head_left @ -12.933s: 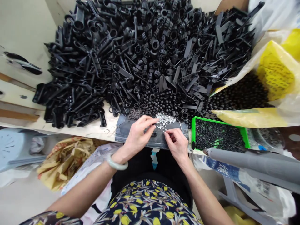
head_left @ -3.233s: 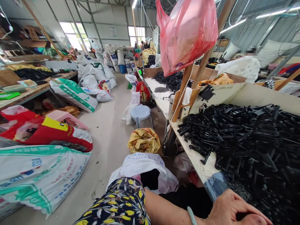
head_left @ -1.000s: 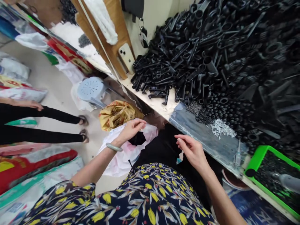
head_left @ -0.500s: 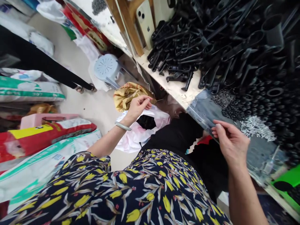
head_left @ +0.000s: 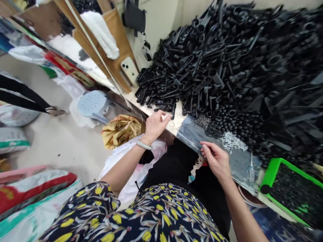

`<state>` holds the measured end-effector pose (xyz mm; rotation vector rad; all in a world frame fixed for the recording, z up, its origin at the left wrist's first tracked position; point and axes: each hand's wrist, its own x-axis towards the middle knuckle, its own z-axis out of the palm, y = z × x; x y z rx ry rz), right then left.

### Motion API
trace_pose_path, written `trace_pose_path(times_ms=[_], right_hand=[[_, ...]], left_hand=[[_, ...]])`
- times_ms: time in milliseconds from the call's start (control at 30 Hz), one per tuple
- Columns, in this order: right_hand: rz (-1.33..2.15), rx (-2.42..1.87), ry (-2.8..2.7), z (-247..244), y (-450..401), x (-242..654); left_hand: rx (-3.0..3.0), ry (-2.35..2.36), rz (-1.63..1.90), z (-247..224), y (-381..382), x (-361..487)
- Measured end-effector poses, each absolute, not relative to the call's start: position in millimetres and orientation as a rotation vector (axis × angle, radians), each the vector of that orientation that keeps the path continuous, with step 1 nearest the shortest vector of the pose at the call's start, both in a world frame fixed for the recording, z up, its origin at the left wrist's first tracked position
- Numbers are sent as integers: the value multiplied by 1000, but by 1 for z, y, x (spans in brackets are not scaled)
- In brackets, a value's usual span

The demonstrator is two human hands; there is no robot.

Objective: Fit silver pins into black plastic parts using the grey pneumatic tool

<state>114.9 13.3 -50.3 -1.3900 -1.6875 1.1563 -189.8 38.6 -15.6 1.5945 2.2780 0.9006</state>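
My left hand (head_left: pixel 155 126), with a pale bangle (head_left: pixel 144 145) at the wrist, is at the bench edge beside small black parts (head_left: pixel 165 104). Its thumb and forefinger are apart and nothing shows between them. My right hand (head_left: pixel 216 160) is over the front edge of the grey mat (head_left: pixel 189 134), thumb near curled fingers; whether it holds anything small I cannot make out. A pile of small white pins (head_left: pixel 233 142) lies on the mat, next to black rings (head_left: pixel 229 117) and a large heap of black plastic parts (head_left: pixel 191 70).
A green-rimmed tray (head_left: pixel 275 168) of dark bits is at the right. A phone (head_left: pixel 129 70) leans on a wooden board. Left on the floor are a blue stool (head_left: pixel 93 102), a yellow bag (head_left: pixel 121 130), sacks (head_left: pixel 50 183) and a person's legs (head_left: pixel 24 92).
My left hand has moved from above the bags to the bench edge, by the black parts. The view has shifted, showing more of the bench and the green tray. My right hand remains at the mat's edge.
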Motion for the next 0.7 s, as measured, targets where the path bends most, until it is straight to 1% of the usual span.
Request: trace_pose_path(times_ms=[133,233,300,400,467,567,633,700], right_hand=[[1142,-1346,-1687,-49,12,111],[1157,-1316,-1672,-47,8,111],[1191,-1296,-1664,-46,4,116],[1162,-1316,-1661,-43,-2,132],[1021,-1368,-1687,-39,0,142],[752,-1387,-1834,-31,17,142],[605,-1350,-1964,-26,36,127],[462,-1307,-2109,-23,58,105]], left_hand=[[1626,2366,684,-18,61,-174],[1617,2392,588,-17,71,-170],[1582,2369,604,-15,73,-171],[1530,2262,739,-13,68,-173],[1473,2096,853,-12,59,-169],[1168,1659,984,-12,44,-155],[906,1356,990,-12,36,-143],[735,1160,972,-11,31,-134]])
